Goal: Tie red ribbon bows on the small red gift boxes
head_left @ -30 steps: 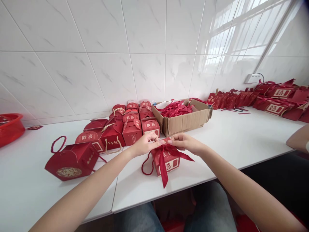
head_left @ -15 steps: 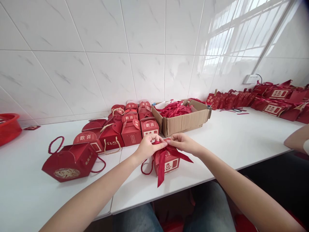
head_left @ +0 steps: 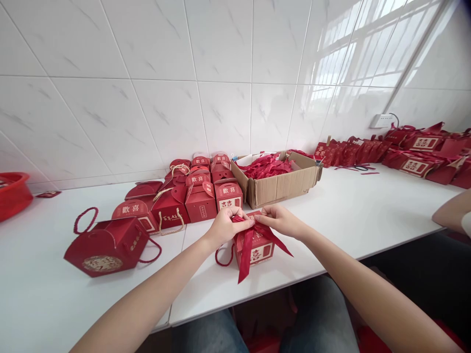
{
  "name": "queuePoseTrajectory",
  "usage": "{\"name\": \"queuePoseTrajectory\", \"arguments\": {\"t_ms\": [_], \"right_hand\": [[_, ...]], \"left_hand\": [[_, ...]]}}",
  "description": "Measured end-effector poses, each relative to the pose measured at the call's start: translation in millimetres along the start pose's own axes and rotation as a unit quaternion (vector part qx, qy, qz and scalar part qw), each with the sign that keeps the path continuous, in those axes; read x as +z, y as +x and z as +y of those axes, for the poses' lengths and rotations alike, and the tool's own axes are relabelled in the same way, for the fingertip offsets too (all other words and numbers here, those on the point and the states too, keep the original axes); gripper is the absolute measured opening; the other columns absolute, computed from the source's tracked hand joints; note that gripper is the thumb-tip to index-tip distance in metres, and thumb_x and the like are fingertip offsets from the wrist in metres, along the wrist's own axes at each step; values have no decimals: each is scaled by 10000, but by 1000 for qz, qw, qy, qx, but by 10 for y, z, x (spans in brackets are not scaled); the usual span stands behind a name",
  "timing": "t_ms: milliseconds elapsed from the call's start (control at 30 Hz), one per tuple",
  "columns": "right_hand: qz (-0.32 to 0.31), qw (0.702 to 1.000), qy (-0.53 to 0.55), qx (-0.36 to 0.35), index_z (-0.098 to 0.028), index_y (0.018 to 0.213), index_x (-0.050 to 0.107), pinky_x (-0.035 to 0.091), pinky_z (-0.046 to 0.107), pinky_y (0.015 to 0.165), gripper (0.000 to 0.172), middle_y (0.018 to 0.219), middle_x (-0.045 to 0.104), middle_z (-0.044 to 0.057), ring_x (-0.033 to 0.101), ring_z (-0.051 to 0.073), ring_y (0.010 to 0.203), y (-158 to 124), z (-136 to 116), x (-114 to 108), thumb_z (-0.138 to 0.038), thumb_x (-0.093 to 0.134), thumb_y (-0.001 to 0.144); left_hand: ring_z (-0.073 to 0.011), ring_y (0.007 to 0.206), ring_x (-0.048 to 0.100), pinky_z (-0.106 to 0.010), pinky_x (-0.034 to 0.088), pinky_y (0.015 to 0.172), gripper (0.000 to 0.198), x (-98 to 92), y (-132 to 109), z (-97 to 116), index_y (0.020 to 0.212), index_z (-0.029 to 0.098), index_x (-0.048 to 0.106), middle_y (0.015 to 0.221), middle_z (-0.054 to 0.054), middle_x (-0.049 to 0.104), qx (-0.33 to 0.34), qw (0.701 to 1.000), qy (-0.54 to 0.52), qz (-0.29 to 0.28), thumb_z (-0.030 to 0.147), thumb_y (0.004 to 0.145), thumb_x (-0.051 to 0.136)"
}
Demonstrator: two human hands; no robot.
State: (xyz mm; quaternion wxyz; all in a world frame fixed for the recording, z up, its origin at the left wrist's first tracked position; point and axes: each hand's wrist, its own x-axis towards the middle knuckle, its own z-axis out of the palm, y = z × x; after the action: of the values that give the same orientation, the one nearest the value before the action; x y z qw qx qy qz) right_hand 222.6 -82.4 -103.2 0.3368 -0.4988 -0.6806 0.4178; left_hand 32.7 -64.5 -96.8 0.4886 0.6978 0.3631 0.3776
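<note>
A small red gift box (head_left: 257, 251) with gold characters and a cord handle stands on the white table (head_left: 349, 215) in front of me. A red ribbon (head_left: 246, 247) is tied over its top, with tails hanging down the front and out to the right. My left hand (head_left: 224, 225) pinches the ribbon at the top left of the box. My right hand (head_left: 281, 219) pinches the ribbon at the top right. Both hands have their fingers closed on the ribbon loops.
Several red gift boxes (head_left: 200, 193) are grouped behind, against the tiled wall. A larger red box (head_left: 106, 245) lies at the left. A cardboard carton (head_left: 279, 184) holds red ribbons. More red boxes (head_left: 415, 152) line the far right. Another person's arm (head_left: 451, 211) shows at the right edge. A red basin (head_left: 13, 193) sits far left.
My hands have drawn closer together over the box top while working the ribbon. The front ribbon tail has shifted slightly left.
</note>
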Motion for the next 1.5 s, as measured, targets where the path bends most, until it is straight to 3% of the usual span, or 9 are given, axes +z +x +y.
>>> {"name": "queuePoseTrajectory", "arguments": {"t_ms": [233,467,700,833,1033,1133,1267,1500], "right_hand": [[28,1000,-4,6,-177,605,434,268,250,524,488,582,394,-36,344,96,557,-1,36,14,-623,537,774],[21,999,23,5,-173,630,462,305,269,574,518,619,424,-26,380,110,589,5,131,0,-668,509,776],[-41,991,123,-30,-182,711,462,213,239,502,406,560,349,-71,278,72,517,-103,93,-110,-558,561,830],[-101,981,162,-34,-184,772,482,179,233,485,367,549,385,-80,283,62,501,-108,76,-135,-501,667,773],[-115,986,122,-13,-162,725,525,141,241,458,420,511,368,-80,234,51,463,-81,58,-151,-567,623,776],[-114,988,103,-35,-162,728,529,185,233,460,406,519,367,-77,277,56,475,-94,55,-203,-553,626,782],[-114,991,25,-65,-173,887,585,288,235,504,370,531,412,-75,356,79,506,-104,60,-264,-509,669,759],[-35,979,-117,-165,-181,748,625,343,272,567,311,617,513,-7,420,118,579,-102,-9,-236,-478,590,834]], "left_hand": [[-133,646,513,-270,411,627,332,-1,-17,-26,557,170,471,638,6,548,10,998,54,9,346,672,729],[-154,695,535,-311,432,724,302,-41,12,-112,557,169,522,690,-11,578,58,992,115,2,354,674,730],[-141,682,515,-276,398,684,377,-91,-16,-58,579,174,439,670,-8,576,15,999,-28,-28,437,746,652],[-154,740,531,-270,392,693,344,-132,-25,-62,623,164,489,748,-36,627,4,997,-58,-48,443,763,635],[-177,791,554,-288,403,740,323,-165,-27,-90,607,159,535,765,-46,642,11,997,-57,-48,423,762,637],[-178,784,555,-301,409,761,356,-170,-34,-96,577,169,477,740,-41,644,14,997,-68,-32,427,759,641],[-171,770,554,-302,420,756,370,-158,-48,-94,585,173,452,739,-35,633,28,998,-54,-28,431,739,669],[-169,772,563,-313,413,797,318,-137,-72,-63,584,173,468,750,-30,631,81,996,27,-25,364,774,637]]}}
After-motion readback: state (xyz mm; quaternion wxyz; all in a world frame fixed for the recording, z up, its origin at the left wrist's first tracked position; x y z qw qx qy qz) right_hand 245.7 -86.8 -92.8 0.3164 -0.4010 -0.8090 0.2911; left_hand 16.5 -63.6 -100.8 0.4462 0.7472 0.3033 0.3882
